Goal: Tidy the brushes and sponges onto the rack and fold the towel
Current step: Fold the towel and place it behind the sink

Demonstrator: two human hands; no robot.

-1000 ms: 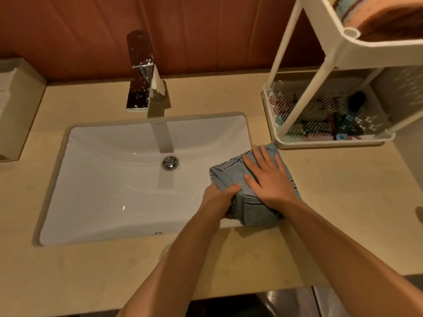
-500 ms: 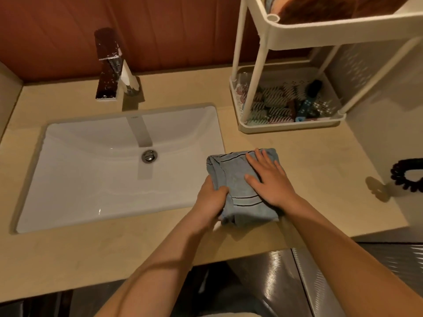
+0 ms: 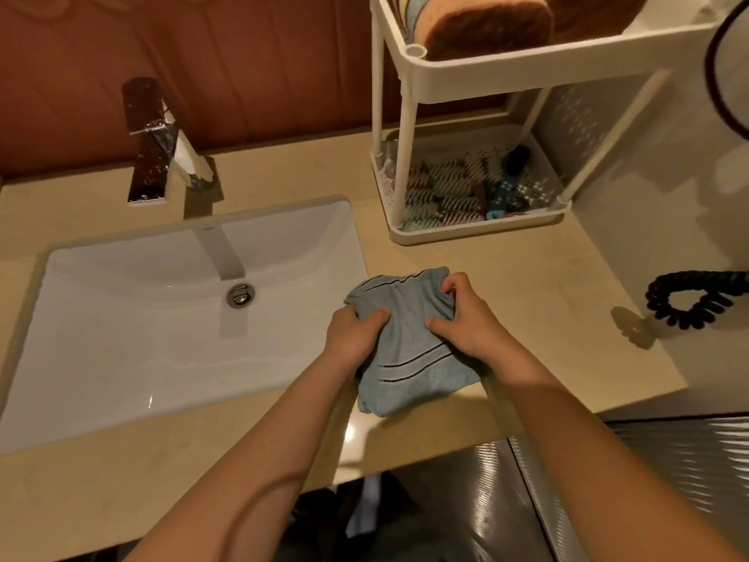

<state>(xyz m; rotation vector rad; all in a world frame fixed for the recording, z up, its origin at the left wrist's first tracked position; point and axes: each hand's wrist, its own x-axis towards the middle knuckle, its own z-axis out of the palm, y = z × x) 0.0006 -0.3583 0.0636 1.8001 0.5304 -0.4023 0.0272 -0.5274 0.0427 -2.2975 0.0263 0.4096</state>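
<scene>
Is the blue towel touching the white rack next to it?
Apart. The head view shows bare countertop between the towel and the rack.

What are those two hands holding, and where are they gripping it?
A folded light-blue striped towel: the left hand pinches its left edge, and the right hand bunches its far right corner.

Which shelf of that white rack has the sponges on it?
The top shelf: big sponges with brown scrubbing sides stand there on edge. The bottom shelf, resting on the counter, holds striped brushes instead.
</scene>
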